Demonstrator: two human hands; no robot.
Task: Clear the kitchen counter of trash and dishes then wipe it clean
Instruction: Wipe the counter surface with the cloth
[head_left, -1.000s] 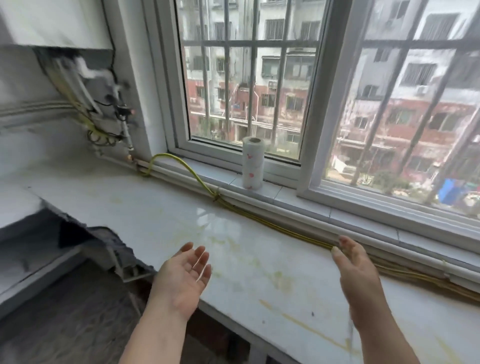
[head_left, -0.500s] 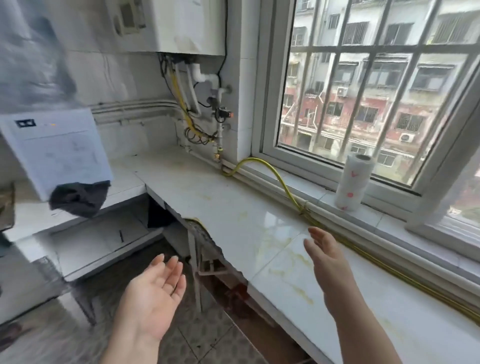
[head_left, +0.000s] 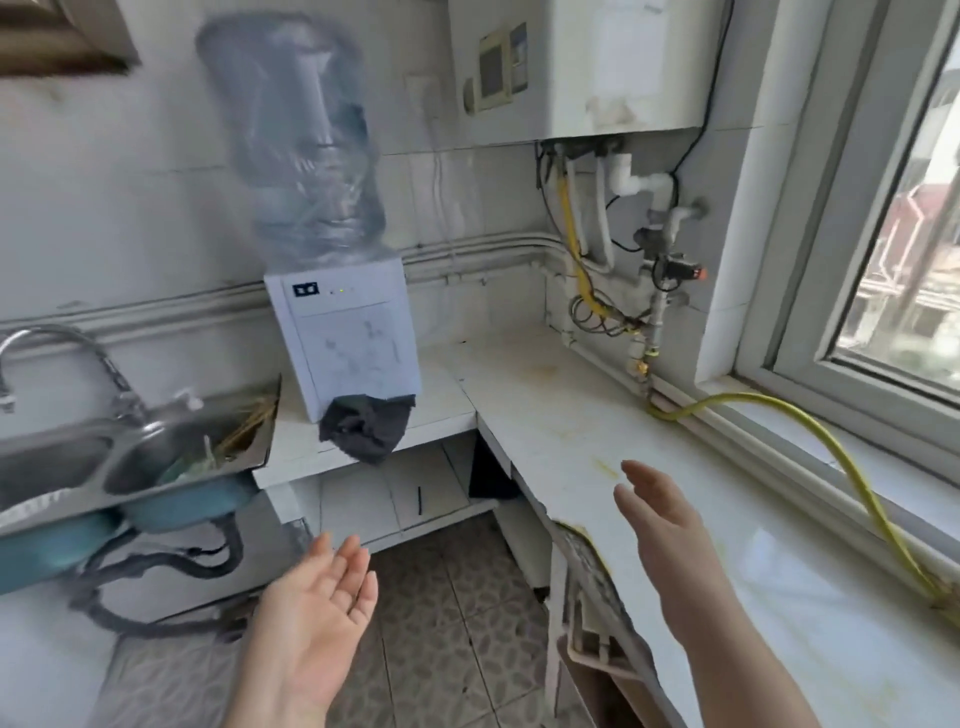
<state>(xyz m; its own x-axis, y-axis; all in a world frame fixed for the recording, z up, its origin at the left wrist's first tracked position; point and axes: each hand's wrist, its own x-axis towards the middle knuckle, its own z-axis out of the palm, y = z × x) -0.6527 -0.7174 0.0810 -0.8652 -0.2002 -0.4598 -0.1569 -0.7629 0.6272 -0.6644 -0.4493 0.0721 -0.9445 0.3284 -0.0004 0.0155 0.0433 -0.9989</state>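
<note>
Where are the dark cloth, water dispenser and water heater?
dark cloth (head_left: 366, 428): head view, middle of the crumpled fabric.
water dispenser (head_left: 353, 343): head view, white front panel.
water heater (head_left: 623, 62): head view, white casing front.

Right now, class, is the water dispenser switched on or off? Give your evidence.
Apparently on: the water dispenser shows a green light glowing near the top of its front panel.

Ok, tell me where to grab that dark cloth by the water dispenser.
Pinch the bunched lower fold of the dark cloth, which hangs free over the counter edge, coming from the front and below. Its top seems tucked against the water dispenser, so pull toward you.
</note>
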